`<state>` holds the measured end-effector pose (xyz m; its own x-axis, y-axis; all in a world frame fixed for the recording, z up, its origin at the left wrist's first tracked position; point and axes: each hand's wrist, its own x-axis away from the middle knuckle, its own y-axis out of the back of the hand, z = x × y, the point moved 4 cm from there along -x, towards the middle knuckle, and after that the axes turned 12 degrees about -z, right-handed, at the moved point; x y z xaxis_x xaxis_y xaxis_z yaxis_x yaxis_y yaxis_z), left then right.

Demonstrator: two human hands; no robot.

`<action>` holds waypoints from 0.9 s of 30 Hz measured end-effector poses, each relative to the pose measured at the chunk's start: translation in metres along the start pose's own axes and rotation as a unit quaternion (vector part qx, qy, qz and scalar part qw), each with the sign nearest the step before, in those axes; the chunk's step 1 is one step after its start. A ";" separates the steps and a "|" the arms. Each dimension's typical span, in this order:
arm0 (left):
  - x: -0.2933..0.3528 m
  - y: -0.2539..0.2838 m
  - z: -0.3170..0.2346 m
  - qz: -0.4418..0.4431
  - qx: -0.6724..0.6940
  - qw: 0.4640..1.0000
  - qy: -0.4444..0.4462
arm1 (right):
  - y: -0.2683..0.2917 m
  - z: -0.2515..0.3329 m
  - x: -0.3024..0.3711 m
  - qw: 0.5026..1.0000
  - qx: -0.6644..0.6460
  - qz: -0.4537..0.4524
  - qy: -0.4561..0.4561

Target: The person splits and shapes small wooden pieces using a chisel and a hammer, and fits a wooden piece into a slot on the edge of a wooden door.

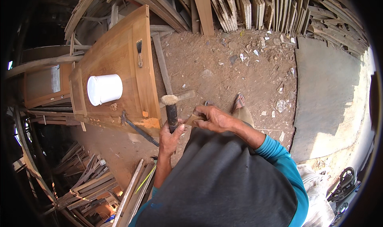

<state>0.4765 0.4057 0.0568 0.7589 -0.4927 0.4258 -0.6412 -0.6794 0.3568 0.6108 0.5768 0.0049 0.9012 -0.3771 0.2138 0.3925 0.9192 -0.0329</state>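
Note:
My left hand is wrapped round the lower end of a dark cylinder with a pale, rough, rounded top; its exact kind I cannot make out. Close beside it, my right hand pinches a small tan, flat piece, partly hidden by the fingers. To the left lies a wooden door panel. On it stand a white lidded bucket and, near the far edge, a putty knife. A hammer with a dark handle lies across the panel's near edge, its handle sticking out past it.
Timber boards lean along the back. A grey sheet covers the ground at the right. Scrap wood is piled at the lower left, beside long strips. Pale scraps litter the dirt floor.

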 end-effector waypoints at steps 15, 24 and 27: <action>-0.115 -0.044 -0.001 0.014 -0.129 0.990 0.055 | 0.130 0.033 -0.146 0.975 0.024 -0.221 0.022; -0.214 -0.053 -0.018 0.089 -0.301 0.944 0.102 | 0.182 -0.003 -0.306 0.958 -0.014 -0.274 0.080; -0.219 -0.052 -0.016 0.059 -0.280 0.944 0.162 | 0.180 -0.001 -0.365 0.959 0.015 -0.267 0.096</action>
<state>0.3416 0.5575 -0.0412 0.6623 -0.2921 0.6899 -0.7473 -0.1919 0.6362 0.3527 0.8800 -0.0797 0.5921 -0.8058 0.0096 0.8041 0.5916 0.0592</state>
